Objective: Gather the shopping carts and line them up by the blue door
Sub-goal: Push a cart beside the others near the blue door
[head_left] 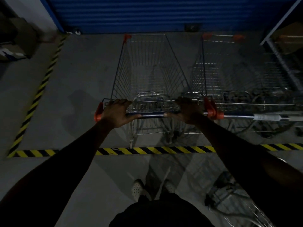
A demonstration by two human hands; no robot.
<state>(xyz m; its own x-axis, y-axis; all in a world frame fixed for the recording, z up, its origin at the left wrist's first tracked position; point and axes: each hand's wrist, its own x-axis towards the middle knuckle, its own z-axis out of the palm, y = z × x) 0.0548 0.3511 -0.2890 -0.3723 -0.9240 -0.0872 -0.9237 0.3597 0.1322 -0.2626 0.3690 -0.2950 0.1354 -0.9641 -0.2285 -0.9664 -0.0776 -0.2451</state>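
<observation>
1. While both hands grip one handle bar (151, 115), the left hand (118, 112) is wrapped round its left end and the right hand (188, 112) round its right end.
2. Held cart (147, 71) noses toward the blue door (147, 13), inside the striped floor tape (155, 149).
3. Second cart (229, 71) stands just beside it, on the right, parallel.
4. Lighting dim; shoes (137, 188) visible at the floor's near edge.
</observation>
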